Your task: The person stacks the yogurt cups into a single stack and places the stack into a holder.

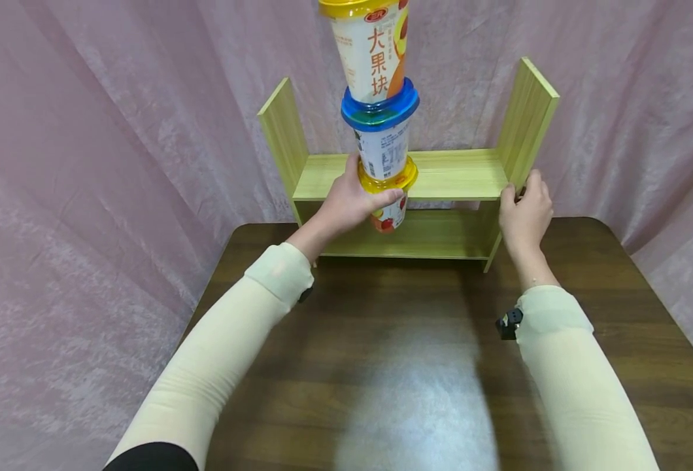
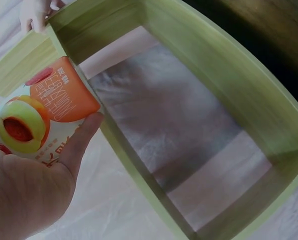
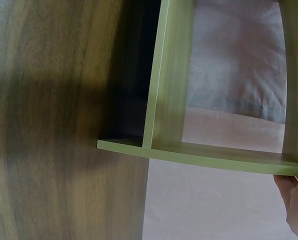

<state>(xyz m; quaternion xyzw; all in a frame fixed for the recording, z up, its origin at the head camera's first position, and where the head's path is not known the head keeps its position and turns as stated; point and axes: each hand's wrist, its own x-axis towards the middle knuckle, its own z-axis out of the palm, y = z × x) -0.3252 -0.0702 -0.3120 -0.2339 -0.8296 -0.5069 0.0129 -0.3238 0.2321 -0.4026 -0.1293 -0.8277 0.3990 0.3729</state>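
Observation:
In the head view my left hand [image 1: 354, 196] grips the lowest of three stacked fruit cups, its fingers and thumb around it below the yellow lid. This bottom cup [image 1: 389, 217] hangs over the front edge of the small wooden shelf [image 1: 452, 173]. On it stands the middle cup [image 1: 386, 149] with a blue lid, then the top cup [image 1: 370, 55] with a yellow lid, partly cut off by the frame. The left wrist view shows peach pictures on the held cup [image 2: 49, 112]. My right hand [image 1: 525, 212] holds the shelf's right side panel near the upper board.
The two-level shelf, with tall side panels [image 1: 527, 124], stands at the back of a dark brown wooden table [image 1: 405, 340]. Pink curtains [image 1: 117, 163] hang behind and beside it. A small black device [image 1: 508, 324] sits at my right cuff.

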